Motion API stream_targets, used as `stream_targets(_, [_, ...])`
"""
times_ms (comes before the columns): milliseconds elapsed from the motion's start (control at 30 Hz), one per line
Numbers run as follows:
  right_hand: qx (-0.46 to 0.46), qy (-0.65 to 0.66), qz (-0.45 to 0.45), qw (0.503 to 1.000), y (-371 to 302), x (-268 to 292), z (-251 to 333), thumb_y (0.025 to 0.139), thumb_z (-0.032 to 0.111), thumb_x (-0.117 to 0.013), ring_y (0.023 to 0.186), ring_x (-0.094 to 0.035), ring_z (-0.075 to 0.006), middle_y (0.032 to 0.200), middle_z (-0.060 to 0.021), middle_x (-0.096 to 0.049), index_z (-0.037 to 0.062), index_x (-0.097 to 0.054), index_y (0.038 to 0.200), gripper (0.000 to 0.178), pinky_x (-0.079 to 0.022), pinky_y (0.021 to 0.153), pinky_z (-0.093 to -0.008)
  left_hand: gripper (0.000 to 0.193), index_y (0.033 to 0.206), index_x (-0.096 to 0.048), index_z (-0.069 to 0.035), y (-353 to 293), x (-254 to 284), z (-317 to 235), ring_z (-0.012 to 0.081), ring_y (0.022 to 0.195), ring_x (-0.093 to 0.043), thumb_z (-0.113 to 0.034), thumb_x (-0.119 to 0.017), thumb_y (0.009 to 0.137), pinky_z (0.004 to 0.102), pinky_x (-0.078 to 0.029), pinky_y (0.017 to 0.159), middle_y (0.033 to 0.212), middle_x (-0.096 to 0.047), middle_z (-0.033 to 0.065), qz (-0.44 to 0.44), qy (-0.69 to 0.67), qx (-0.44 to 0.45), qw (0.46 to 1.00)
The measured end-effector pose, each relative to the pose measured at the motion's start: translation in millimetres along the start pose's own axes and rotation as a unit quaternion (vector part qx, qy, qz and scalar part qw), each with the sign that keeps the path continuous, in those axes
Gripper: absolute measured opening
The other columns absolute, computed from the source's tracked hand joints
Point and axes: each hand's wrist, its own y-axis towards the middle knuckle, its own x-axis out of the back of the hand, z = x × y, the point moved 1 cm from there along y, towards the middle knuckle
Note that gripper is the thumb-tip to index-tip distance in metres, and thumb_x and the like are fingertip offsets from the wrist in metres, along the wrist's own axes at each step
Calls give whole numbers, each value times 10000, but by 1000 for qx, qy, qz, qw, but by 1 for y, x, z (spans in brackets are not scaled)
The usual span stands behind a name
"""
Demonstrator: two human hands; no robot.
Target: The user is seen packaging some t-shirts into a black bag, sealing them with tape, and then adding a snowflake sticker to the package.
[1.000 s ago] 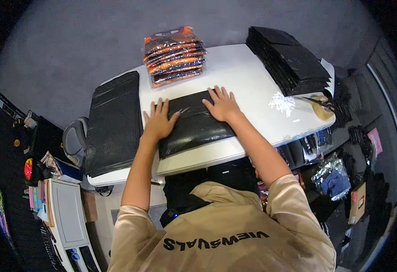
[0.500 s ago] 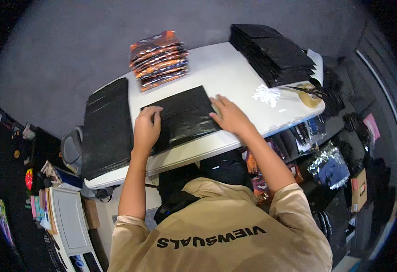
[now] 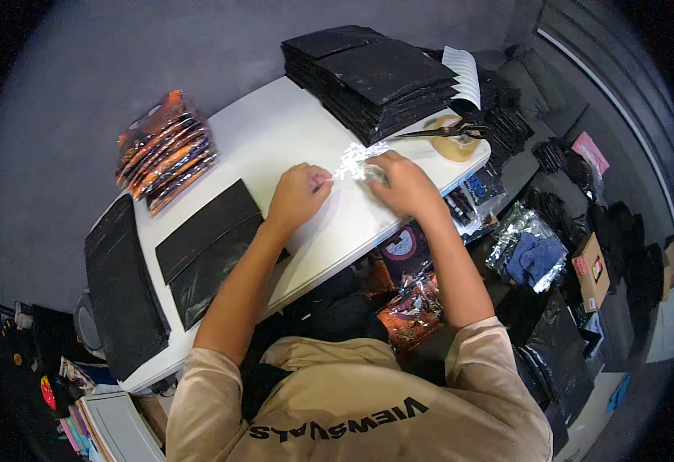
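Note:
A loose heap of small white strips [image 3: 350,163] lies on the white table [image 3: 256,115]. My left hand [image 3: 298,196] is at the heap's left edge, fingers curled and pinched together; a white bit shows at the tips, too small to make out. On the heap's right side, my right hand [image 3: 408,185] rests with thumb and fingers apart, fingertips touching the strips. To the left of my left forearm lies a folded black plastic mailer bag [image 3: 217,242], flat and with neither hand on it.
Orange-and-black clear-wrapped packets [image 3: 167,154] are stacked at the far left, near a flat black bag pile [image 3: 121,285]. A tall stack of black mailers [image 3: 375,69] stands at the back. Scissors [image 3: 437,132] lie across a tape roll [image 3: 454,146] at the right end.
Both hands have left the black mailer bag and moved right to the white strips. The view has turned to the right, so the table's things sit further left.

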Motion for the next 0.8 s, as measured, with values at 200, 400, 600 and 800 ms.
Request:
stream_targets(200, [20, -35, 20, 999, 15, -24, -26, 896, 128, -710, 1104, -687, -420, 1209, -237, -715, -23, -742, 1195, 337, -542, 1010, -468, 280, 1036, -804, -5, 53, -46, 19, 339, 922, -694, -175, -832, 815, 438, -555, 866, 977, -696, 188, -43, 20, -43, 998])
stream_targets(400, [28, -5, -21, 999, 16, -34, -33, 860, 54, -704, 1105, -682, -404, 1170, -231, -711, -30, -752, 1088, 248, -553, 1002, -468, 266, 1049, -809, -21, 54, -61, 17, 305, 903, -688, -155, -846, 822, 407, -566, 847, 967, -689, 165, -61, -20, -6, 998])
stream_targets(600, [14, 12, -48, 999, 18, -32, -31, 817, 33, -731, 1073, -686, -405, 1098, -237, -714, -19, -779, 1039, 233, -569, 969, -474, 224, 1041, -813, -43, 53, -59, 15, 212, 866, -676, -137, -859, 843, 333, -560, 825, 978, -705, 110, -70, -25, -6, 997])
stream_targets(800, [12, -16, -63, 998, 26, -34, -24, 788, 61, -775, 1087, -687, -391, 1091, -229, -727, 0, -796, 1049, 269, -566, 973, -467, 194, 992, -806, -21, 51, -55, 18, 195, 849, -672, -150, -850, 854, 325, -553, 806, 933, -716, 105, -80, -18, -12, 997])
